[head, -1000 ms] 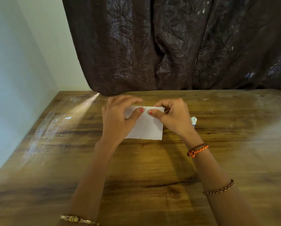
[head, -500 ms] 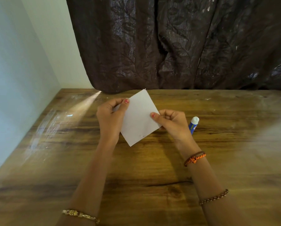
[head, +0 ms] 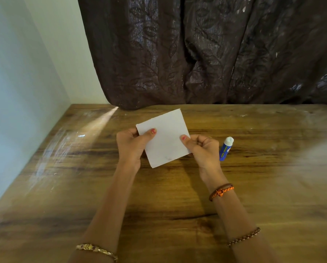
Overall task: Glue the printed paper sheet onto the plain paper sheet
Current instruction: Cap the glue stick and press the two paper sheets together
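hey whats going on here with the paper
A person holds a white paper up off the wooden table with both hands. The left hand pinches its left edge and the right hand pinches its right edge, thumbs on the side facing the camera. That side looks blank; whether a second sheet is stuck behind cannot be told. A glue stick stands on the table just right of the right hand, untouched.

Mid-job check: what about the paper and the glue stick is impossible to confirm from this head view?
- Paper: only a plain white face shows; print, and whether there are two sheets, cannot be told.
- Paper's side edges: covered by left hand and right hand, which pinch it.
- Glue stick: lower end hidden behind the right hand; label too small to read.
- Glue on the paper: not discernible.
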